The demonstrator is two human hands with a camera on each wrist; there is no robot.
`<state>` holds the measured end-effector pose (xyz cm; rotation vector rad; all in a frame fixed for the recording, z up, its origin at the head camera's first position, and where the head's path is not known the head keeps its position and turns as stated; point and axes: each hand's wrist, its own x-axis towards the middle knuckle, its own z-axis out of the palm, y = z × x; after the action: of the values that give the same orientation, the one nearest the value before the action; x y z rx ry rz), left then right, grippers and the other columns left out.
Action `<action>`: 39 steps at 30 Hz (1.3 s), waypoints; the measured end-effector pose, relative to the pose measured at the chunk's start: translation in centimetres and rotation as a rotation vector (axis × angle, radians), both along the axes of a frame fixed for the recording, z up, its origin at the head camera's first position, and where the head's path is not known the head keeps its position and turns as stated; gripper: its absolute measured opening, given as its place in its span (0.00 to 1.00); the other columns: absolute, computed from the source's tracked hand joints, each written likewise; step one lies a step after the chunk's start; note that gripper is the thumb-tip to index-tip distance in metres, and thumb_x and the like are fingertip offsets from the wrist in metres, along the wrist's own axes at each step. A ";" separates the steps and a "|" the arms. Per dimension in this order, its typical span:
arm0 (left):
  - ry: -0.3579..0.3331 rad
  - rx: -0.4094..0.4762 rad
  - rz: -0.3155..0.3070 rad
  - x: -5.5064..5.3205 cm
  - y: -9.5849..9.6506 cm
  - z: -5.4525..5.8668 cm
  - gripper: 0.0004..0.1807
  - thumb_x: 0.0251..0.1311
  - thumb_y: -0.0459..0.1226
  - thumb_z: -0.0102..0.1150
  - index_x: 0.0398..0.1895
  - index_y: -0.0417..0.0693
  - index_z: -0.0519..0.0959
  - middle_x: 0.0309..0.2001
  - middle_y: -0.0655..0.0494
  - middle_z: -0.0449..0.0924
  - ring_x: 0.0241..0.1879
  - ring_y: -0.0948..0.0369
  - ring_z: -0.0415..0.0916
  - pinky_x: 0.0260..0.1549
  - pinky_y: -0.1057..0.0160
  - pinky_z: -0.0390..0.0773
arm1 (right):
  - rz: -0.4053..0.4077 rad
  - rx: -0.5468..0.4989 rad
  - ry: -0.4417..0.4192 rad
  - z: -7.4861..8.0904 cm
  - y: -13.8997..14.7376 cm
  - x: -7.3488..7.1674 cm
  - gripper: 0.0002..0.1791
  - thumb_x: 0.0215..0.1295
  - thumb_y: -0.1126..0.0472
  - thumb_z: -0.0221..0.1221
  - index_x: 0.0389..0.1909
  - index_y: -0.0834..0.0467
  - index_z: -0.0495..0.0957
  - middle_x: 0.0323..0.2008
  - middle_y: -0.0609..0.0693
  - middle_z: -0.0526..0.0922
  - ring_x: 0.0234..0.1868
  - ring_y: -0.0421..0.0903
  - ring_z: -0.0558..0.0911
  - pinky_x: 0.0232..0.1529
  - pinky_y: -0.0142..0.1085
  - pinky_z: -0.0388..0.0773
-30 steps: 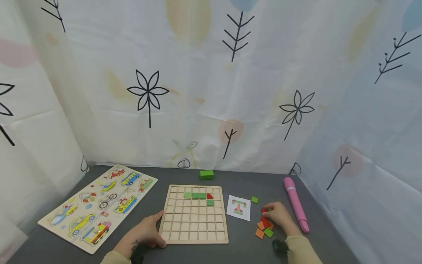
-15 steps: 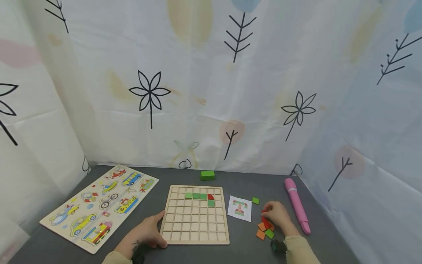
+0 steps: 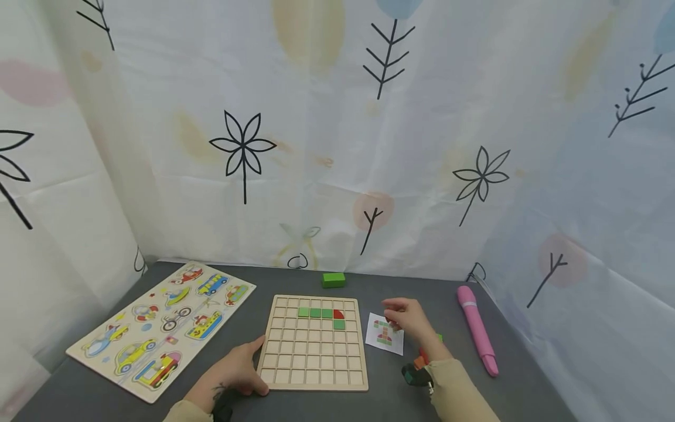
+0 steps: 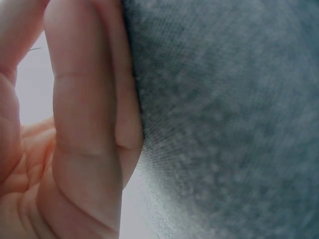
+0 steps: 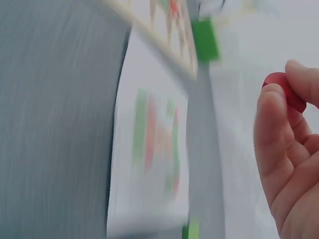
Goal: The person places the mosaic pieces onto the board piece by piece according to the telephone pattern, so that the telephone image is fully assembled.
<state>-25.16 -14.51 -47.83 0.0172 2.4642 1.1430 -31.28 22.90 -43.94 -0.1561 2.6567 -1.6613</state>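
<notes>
A wooden grid board (image 3: 306, 357) lies in the middle of the grey table. Three green tiles (image 3: 315, 312), a red piece (image 3: 338, 314) and one more green tile (image 3: 339, 324) sit in its upper rows. My left hand (image 3: 252, 366) rests flat at the board's near left corner, thumb along its edge. My right hand (image 3: 392, 310) hovers over the white pattern card (image 3: 384, 337), just right of the board. In the right wrist view its fingertips (image 5: 271, 114) pinch a small red piece (image 5: 286, 89) above the blurred card (image 5: 154, 144).
A vehicle puzzle board (image 3: 158, 328) lies at the left. A green block (image 3: 333, 280) sits behind the grid board. A pink pen (image 3: 477, 328) lies at the right. Loose orange, red and green tiles (image 3: 422, 358) lie near my right wrist. A patterned curtain surrounds the table.
My right hand has lifted from the loose tiles and moved left and away from me, over the pattern card, with a red piece in its fingers. The left hand has stayed put.
</notes>
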 end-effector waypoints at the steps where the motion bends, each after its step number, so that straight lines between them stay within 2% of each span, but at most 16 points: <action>1: 0.001 0.003 0.000 0.0 0.0 0.0 0.64 0.22 0.32 0.79 0.70 0.36 0.52 0.48 0.33 0.73 0.17 0.57 0.76 0.18 0.60 0.75 | 0.034 -0.015 0.001 0.2 -0.9 -0.2 0.17 0.61 0.70 0.57 0.50 0.71 0.75 0.32 0.60 0.80 0.25 0.43 0.76 0.26 0.35 0.76; 3: 0.004 0.007 0.000 0.1 0.0 0.0 0.63 0.23 0.33 0.79 0.70 0.36 0.52 0.47 0.35 0.74 0.17 0.57 0.75 0.18 0.61 0.75 | 0.097 -0.028 0.007 0.5 -2.7 -0.6 0.17 0.61 0.68 0.56 0.50 0.71 0.75 0.32 0.61 0.81 0.26 0.44 0.76 0.26 0.37 0.76; 7: 0.009 0.001 0.002 0.1 0.0 0.0 0.63 0.23 0.33 0.80 0.69 0.36 0.53 0.45 0.38 0.75 0.17 0.58 0.75 0.18 0.61 0.75 | 0.158 -0.022 0.040 0.3 -6.3 -1.6 0.14 0.60 0.65 0.59 0.45 0.68 0.79 0.32 0.57 0.83 0.26 0.46 0.74 0.25 0.39 0.72; 12: -0.003 -0.005 0.010 0.0 0.1 0.0 0.63 0.23 0.33 0.80 0.69 0.35 0.53 0.47 0.38 0.75 0.18 0.58 0.75 0.19 0.61 0.76 | 0.182 -0.030 0.055 -0.5 -10.5 -2.8 0.11 0.58 0.62 0.62 0.40 0.62 0.82 0.34 0.53 0.84 0.30 0.44 0.77 0.29 0.40 0.75; 16: 0.001 -0.006 0.005 0.0 0.1 -0.1 0.63 0.23 0.34 0.80 0.69 0.36 0.54 0.46 0.38 0.75 0.18 0.58 0.75 0.19 0.61 0.76 | 0.191 -0.062 0.021 -1.4 -13.1 -3.5 0.11 0.58 0.65 0.62 0.40 0.66 0.81 0.34 0.55 0.83 0.27 0.43 0.78 0.27 0.35 0.75; 19: 0.011 0.004 0.000 -0.1 0.0 -0.2 0.63 0.23 0.33 0.80 0.69 0.36 0.54 0.46 0.38 0.75 0.17 0.58 0.75 0.18 0.61 0.76 | 0.198 -0.048 0.010 -2.0 -14.7 -3.8 0.11 0.58 0.69 0.60 0.41 0.69 0.80 0.34 0.56 0.82 0.25 0.42 0.77 0.27 0.33 0.76; 24: 0.030 0.015 -0.008 -0.1 -0.3 -0.2 0.63 0.23 0.33 0.80 0.69 0.35 0.54 0.42 0.40 0.76 0.15 0.58 0.74 0.17 0.61 0.75 | 0.200 0.072 0.072 -2.5 -16.8 -3.9 0.09 0.57 0.71 0.58 0.40 0.67 0.80 0.34 0.56 0.81 0.30 0.44 0.80 0.30 0.34 0.78; 25: 0.029 0.014 -0.009 -0.1 -0.3 -0.2 0.63 0.23 0.33 0.80 0.69 0.35 0.53 0.40 0.41 0.76 0.15 0.58 0.74 0.17 0.61 0.75 | 0.199 0.111 0.096 -2.5 -17.1 -3.8 0.09 0.57 0.71 0.59 0.39 0.66 0.80 0.35 0.56 0.82 0.31 0.45 0.80 0.31 0.35 0.77; 29: 0.022 0.017 -0.008 -0.1 -0.3 -0.1 0.62 0.23 0.34 0.80 0.69 0.36 0.54 0.43 0.39 0.75 0.16 0.58 0.75 0.17 0.61 0.75 | 0.159 0.290 0.181 -2.6 -18.3 -3.7 0.06 0.57 0.66 0.61 0.36 0.58 0.83 0.35 0.51 0.83 0.35 0.46 0.80 0.32 0.35 0.74; 32: 0.022 0.024 -0.009 0.0 -0.2 -0.1 0.62 0.23 0.34 0.80 0.69 0.35 0.54 0.43 0.39 0.75 0.16 0.58 0.75 0.18 0.61 0.76 | 0.127 0.390 0.196 -2.6 -19.0 -3.6 0.05 0.57 0.64 0.62 0.34 0.53 0.83 0.33 0.47 0.83 0.33 0.44 0.79 0.30 0.34 0.73; 36: 0.024 0.027 -0.013 -0.1 -0.3 -0.1 0.62 0.24 0.33 0.79 0.69 0.35 0.53 0.37 0.44 0.76 0.16 0.58 0.75 0.17 0.61 0.76 | 0.113 0.464 0.208 -2.2 -19.6 -3.3 0.05 0.56 0.64 0.62 0.33 0.53 0.84 0.32 0.46 0.83 0.31 0.43 0.79 0.28 0.34 0.72; 39: 0.020 0.032 -0.014 0.0 -0.3 -0.1 0.62 0.24 0.33 0.79 0.69 0.35 0.53 0.38 0.43 0.77 0.16 0.59 0.75 0.17 0.61 0.76 | 0.097 0.520 0.221 -2.2 -19.7 -3.3 0.05 0.56 0.64 0.63 0.32 0.52 0.84 0.32 0.46 0.83 0.32 0.44 0.79 0.28 0.34 0.72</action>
<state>-25.19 -14.79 -47.91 0.0554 2.4590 1.1818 -34.58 3.19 -46.11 -0.4731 3.0744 -0.9273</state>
